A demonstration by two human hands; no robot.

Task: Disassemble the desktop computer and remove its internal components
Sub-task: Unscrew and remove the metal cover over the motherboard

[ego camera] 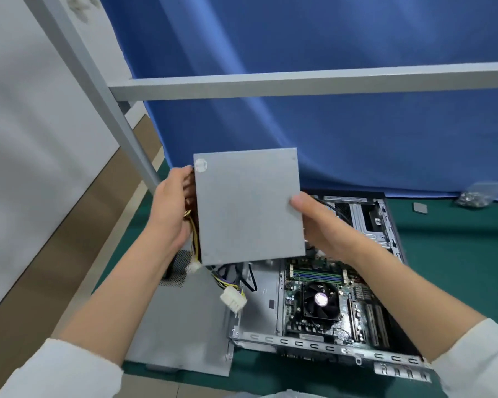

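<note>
I hold a grey metal power supply [249, 206] up in the air above the open desktop case [322, 344]. My left hand [170, 209] grips its left edge and my right hand [324, 225] grips its right edge. Yellow and black cables with white connectors [233, 300] hang from the supply's underside. Inside the case lies the motherboard with a black CPU fan [320, 300], memory sticks and expansion slots. An empty metal drive cage [365, 218] sits at the case's far end.
The removed grey side panel [181, 326] lies flat left of the case on the green mat [454, 277]. A bag of screws [473, 198] and a small grey square [419, 208] lie at the far right. A grey metal frame [299, 83] and blue curtain stand behind.
</note>
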